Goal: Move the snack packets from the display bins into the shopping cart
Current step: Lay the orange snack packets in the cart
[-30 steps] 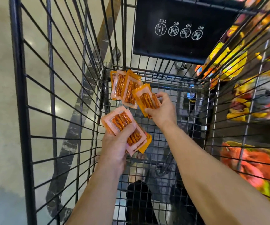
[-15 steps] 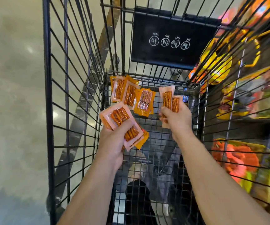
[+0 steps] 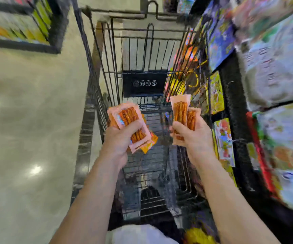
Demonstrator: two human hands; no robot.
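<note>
Now — left hand (image 3: 117, 142) fingers round packet stack (image 3: 128, 117) | right hand (image 3: 196, 137) fingers round two packets (image 3: 180, 110) | both over shopping cart (image 3: 145, 89)

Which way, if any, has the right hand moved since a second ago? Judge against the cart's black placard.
Yes. The right hand has shifted right: from under the black placard to beyond its right edge.

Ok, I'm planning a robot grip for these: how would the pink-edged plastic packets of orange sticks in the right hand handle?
Probably light: the right hand pinches two pink-edged plastic snack packets by their lower halves. Likely fairly stiff: both stand upright above the grip without drooping. The glossy film may be slippery; the stack in the left hand sits fanned out.
</note>
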